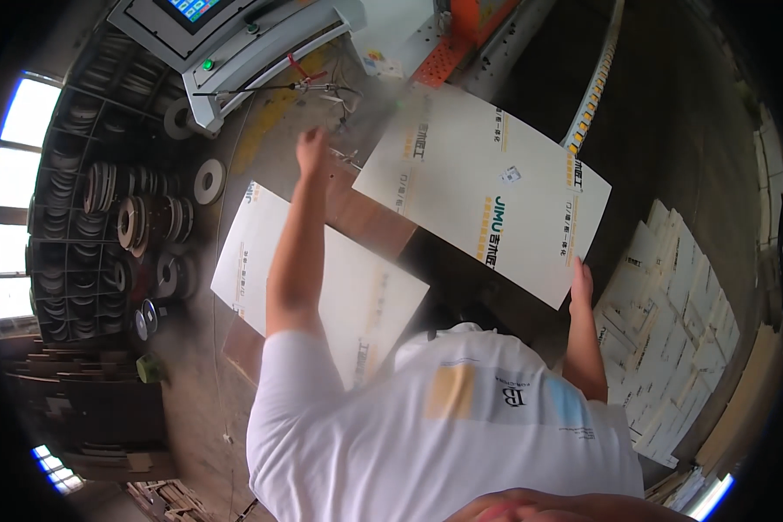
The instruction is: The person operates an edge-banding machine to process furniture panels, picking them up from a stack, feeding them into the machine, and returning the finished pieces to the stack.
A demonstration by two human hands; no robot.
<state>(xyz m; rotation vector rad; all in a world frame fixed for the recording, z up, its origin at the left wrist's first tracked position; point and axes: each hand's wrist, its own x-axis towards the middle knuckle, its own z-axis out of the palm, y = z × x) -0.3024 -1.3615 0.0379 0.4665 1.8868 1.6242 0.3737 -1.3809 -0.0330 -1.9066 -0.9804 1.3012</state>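
A large white panel [461,174] with printed film on its face lies in front of me, its far end up against the machine. My right hand [581,280] rests along the near right edge of this panel, fingers stretched out and together. Farther off to the left, my left hand [313,150] is raised, its fingers curled in; what they hold, if anything, is hidden. Just beyond it are a thin metal rod [300,85] and a red strap [296,65]. A second white panel [365,304] lies under my left forearm, on brown board.
A grey machine console [261,61] with a screen and green button stands at the far left, beside an orange machine part [448,61]. A roller track [593,100] runs off at the far right. Stacked white panels [670,331] lie right; racked band rolls [139,217] stand left.
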